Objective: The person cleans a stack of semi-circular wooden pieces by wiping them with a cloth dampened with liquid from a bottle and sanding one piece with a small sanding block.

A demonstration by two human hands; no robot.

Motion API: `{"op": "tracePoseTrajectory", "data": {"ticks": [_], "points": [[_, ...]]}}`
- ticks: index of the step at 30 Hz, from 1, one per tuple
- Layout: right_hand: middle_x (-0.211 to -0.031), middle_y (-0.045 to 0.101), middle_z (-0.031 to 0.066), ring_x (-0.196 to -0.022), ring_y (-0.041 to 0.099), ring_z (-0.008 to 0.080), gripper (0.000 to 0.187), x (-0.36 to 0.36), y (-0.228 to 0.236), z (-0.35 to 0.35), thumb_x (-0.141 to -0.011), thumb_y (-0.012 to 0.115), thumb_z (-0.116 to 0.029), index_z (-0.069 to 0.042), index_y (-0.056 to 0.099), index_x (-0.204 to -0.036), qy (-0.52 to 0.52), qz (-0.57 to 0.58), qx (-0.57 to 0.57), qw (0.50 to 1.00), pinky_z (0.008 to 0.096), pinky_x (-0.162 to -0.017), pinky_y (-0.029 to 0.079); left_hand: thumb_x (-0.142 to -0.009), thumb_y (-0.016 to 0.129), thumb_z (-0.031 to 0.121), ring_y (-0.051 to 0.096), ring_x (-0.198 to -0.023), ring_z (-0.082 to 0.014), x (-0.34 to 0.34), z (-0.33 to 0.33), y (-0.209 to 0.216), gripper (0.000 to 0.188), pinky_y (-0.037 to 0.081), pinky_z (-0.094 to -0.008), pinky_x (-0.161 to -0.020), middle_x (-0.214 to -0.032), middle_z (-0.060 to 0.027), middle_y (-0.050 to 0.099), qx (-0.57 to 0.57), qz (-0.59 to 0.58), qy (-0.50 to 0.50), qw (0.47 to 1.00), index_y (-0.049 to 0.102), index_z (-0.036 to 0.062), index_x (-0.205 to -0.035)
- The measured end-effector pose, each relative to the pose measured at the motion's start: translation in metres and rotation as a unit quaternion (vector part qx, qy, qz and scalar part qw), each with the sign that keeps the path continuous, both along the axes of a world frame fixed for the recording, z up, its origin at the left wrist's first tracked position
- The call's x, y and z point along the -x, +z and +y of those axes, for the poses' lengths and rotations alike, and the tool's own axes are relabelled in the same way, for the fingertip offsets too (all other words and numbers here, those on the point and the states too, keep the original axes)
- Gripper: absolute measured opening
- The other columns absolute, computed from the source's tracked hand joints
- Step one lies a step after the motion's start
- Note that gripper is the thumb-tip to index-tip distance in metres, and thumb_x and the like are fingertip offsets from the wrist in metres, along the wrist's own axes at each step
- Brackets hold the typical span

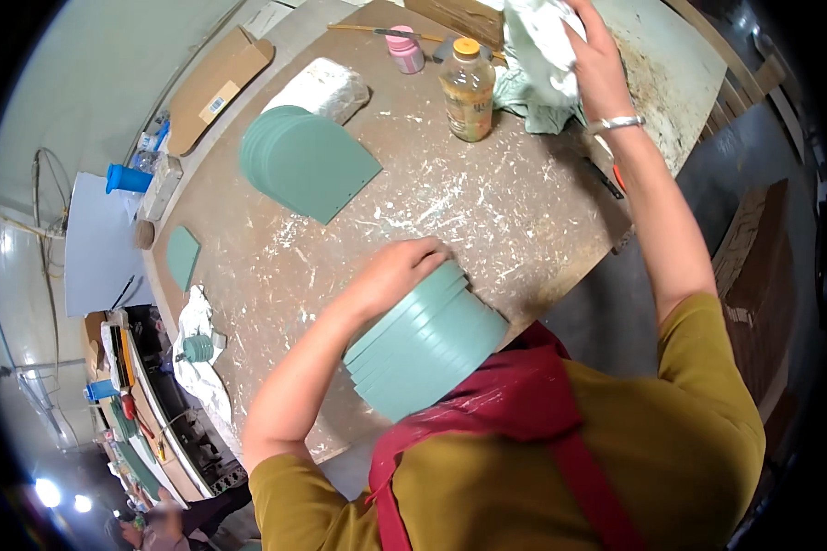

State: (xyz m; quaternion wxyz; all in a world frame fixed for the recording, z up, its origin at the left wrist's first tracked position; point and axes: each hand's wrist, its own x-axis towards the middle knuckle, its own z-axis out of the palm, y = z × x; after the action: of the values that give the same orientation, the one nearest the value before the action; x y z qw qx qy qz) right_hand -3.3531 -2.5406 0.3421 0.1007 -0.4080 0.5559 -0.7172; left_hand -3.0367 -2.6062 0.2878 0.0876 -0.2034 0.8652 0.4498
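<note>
A fanned stack of smooth green sheet pieces point(427, 344) leans at the table's near edge, against my red apron. Over the stack's far edge curls my left hand point(400, 275), fingers bent round it and the fingertips partly hidden. At the far right, my right hand point(600, 78) is closed on a crumpled white cloth point(544, 46), raised above a pale green cloth point(533, 110) on the table. A second stack of green pieces with rounded ends point(312, 161) lies farther back on the left.
A bottle with a yellow cap point(467, 96) and a pink bottle point(404, 50) stand at the back. White scraps litter the brown table point(487, 202). A dark cutter point(603, 177) lies near the right edge, a single green piece point(183, 257) at the left. Another person point(161, 523) is at lower left.
</note>
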Motion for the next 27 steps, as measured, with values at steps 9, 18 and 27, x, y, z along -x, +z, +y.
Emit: {"op": "tracePoseTrajectory", "data": {"ticks": [9,18,27], "points": [[-0.110,0.054,0.0086,-0.104,0.056,0.0309,0.034,-0.022,-0.024,-0.068,-0.078,0.070,-0.011,-0.013,0.059,-0.110,0.029,0.468,-0.187,0.863,0.0385,-0.086,0.047,-0.093,0.052,0.012,0.063,-0.092,-0.0277,-0.002,-0.005,-0.014,0.020,0.049,-0.0373,-0.085,-0.097,-0.0131,0.065,-0.004,0.066,-0.097,0.993,0.063,0.0052,-0.108],[-0.104,0.057,0.0102,-0.099,0.058,0.0251,0.029,-0.065,-0.009,-0.060,-0.080,0.068,-0.012,-0.007,0.060,-0.108,0.117,0.252,-0.073,0.958,0.0343,-0.085,0.046,-0.080,0.072,0.018,0.058,-0.100,-0.0275,0.012,-0.002,-0.004,0.066,0.045,-0.0394,-0.090,-0.109,-0.0127,0.057,0.274,0.275,0.318,0.865,0.039,0.0019,-0.135],[-0.117,0.059,0.0070,-0.108,0.058,0.0174,0.032,-0.111,-0.126,-0.029,-0.095,0.055,-0.017,-0.006,0.050,-0.125,0.339,-0.477,-0.032,0.810,0.0318,-0.093,0.048,-0.069,0.076,0.020,0.058,-0.101,-0.0278,-0.013,-0.012,0.007,0.065,0.045,-0.0445,-0.086,-0.103,-0.0084,0.058,0.404,-0.004,0.197,0.893,0.049,0.0151,-0.128]]}}
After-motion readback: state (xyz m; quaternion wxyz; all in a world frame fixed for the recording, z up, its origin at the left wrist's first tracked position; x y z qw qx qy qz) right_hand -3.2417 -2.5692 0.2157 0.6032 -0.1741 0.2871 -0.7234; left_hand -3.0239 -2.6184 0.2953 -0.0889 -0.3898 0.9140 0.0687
